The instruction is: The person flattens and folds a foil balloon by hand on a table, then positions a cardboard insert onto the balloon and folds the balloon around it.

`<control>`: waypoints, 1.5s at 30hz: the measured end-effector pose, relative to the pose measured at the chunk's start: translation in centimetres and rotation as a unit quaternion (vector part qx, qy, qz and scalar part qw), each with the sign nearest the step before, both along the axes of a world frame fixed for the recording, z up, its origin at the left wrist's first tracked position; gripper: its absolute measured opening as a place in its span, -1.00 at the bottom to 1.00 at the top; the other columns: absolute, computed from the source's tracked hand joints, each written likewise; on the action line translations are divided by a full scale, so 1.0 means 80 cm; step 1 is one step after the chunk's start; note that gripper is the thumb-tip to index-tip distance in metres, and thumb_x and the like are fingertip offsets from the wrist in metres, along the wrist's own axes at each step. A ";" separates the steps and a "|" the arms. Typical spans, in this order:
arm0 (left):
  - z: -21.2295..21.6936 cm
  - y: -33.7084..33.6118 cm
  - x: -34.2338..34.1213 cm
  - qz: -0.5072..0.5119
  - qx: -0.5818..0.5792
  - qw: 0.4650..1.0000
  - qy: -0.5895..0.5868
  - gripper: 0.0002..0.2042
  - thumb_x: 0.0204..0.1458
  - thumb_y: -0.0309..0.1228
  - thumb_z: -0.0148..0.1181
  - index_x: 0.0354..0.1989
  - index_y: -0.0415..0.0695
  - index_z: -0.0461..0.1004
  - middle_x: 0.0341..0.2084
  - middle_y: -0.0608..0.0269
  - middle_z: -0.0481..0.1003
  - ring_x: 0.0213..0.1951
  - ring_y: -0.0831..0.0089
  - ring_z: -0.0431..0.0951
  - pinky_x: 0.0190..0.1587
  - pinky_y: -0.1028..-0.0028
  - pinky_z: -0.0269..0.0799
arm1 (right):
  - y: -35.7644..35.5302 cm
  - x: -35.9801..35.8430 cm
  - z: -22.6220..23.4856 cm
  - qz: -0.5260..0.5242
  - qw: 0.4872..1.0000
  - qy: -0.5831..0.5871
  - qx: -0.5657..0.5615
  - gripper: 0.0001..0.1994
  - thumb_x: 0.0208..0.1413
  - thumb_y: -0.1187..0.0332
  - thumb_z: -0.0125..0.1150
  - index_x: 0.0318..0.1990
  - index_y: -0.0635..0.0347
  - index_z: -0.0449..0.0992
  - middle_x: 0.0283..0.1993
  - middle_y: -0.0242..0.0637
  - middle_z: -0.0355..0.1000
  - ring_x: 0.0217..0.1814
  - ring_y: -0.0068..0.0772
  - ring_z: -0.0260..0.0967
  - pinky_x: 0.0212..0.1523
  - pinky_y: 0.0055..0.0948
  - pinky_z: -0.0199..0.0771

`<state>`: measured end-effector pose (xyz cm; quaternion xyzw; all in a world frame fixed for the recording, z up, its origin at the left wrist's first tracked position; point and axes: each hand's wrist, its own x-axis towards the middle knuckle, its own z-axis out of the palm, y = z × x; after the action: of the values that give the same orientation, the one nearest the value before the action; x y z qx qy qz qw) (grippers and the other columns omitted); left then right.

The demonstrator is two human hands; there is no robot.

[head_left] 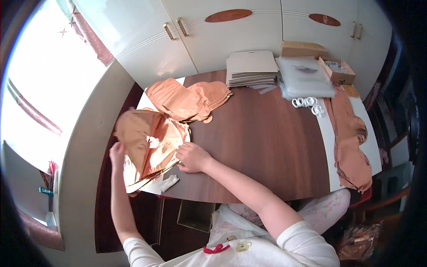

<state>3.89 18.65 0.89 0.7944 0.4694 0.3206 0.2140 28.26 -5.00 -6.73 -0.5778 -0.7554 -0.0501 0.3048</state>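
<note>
At the left side of the wooden table, the two hands stand apart about flat copper-coloured foil balloons: left hand at the left edge, right hand touching the right, grip indeterminable from where I stand. Behind, a clear plastic packet bears a dark emblem, illegible here; the open cardboard box alongside holds clear plastic

No words or numbers could be read clearly. A dark print stood on the plastic pack, and a pale yellow badge on the white shirt bore a small dark mark, both too blurred to make out. Whether the brown ovals on the cabinet doors carried any lettering could not be told.
</note>
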 end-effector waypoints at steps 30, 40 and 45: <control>0.304 -0.423 0.104 -0.381 0.584 0.715 -0.044 -0.97 -0.07 -0.55 0.14 -0.45 -0.23 0.46 -0.74 0.28 0.32 -0.76 0.42 0.23 -0.65 0.44 0.12 | -0.233 0.089 0.101 0.214 0.864 0.454 0.043 0.39 -0.45 -0.16 0.51 0.37 0.12 -0.50 0.45 0.02 -0.37 0.51 -0.12 -0.52 0.41 -0.11 -0.42; 0.240 -0.332 0.216 -0.277 0.180 0.941 -0.079 -0.87 0.12 -0.43 0.06 -0.23 -0.18 0.47 -0.61 0.19 0.46 -0.57 0.61 0.40 -0.46 0.56 0.35 | -0.342 0.080 0.055 0.276 0.606 0.726 -0.171 -0.18 -0.03 0.19 0.35 0.32 0.20 -0.02 0.20 -0.22 0.26 0.18 -0.38 0.26 0.10 -0.36 0.31; 0.158 -0.248 0.271 -0.349 0.066 0.935 -0.018 -0.84 0.14 -0.37 0.03 -0.31 -0.22 0.43 -0.69 0.24 0.38 -0.67 0.55 0.40 -0.62 0.53 0.26 | -0.372 0.113 0.086 -0.037 0.692 0.719 -0.044 -0.49 0.06 0.61 0.09 0.19 0.15 0.18 -0.20 -0.35 0.42 -0.28 -0.67 0.36 -0.23 -0.64 0.40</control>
<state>25.58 -1.22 13.57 0.9146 0.1363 0.2704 0.2682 37.31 -34.72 0.14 -0.4775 -0.2845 0.4025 0.7273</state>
